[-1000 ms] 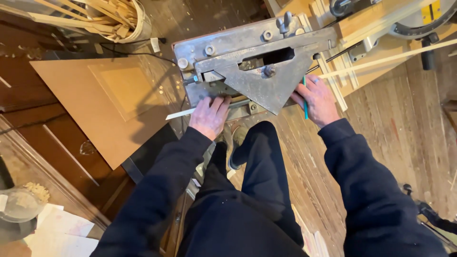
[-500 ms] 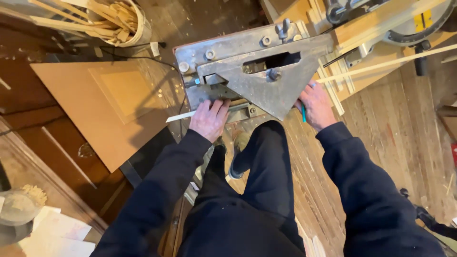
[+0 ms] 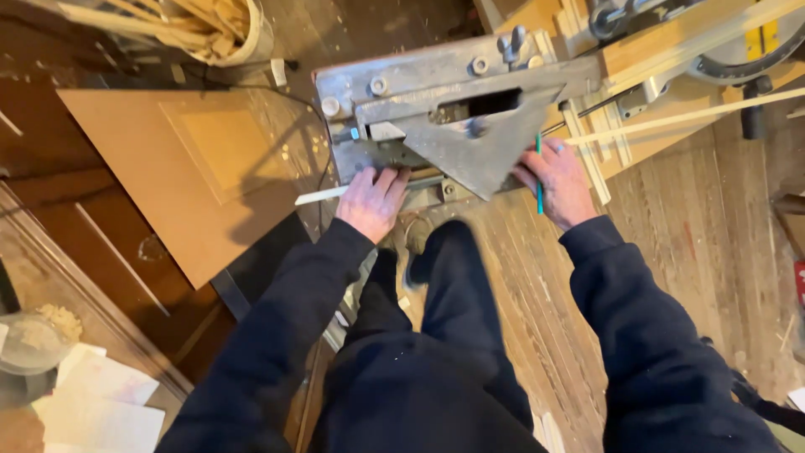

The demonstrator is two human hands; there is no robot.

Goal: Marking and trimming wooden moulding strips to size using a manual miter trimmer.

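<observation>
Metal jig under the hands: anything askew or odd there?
Nothing looks damaged. A thin pale strip juts out sideways from under the left hand, past the metal jig. The right hand holds a teal pencil against the jig's edge.

A single head-worn camera looks steeply down over the person's own dark sleeves and legs, from close, arm's-length range. It faces forward onto the grey metal trimmer (image 3: 453,109) at the top and the plank floor (image 3: 671,218) beneath. No second view overlaps it.

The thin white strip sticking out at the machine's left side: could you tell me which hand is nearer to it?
Left. The left hand rests on the white strip; the right hand, holding a green pencil, is across the grey metal machine.
</observation>
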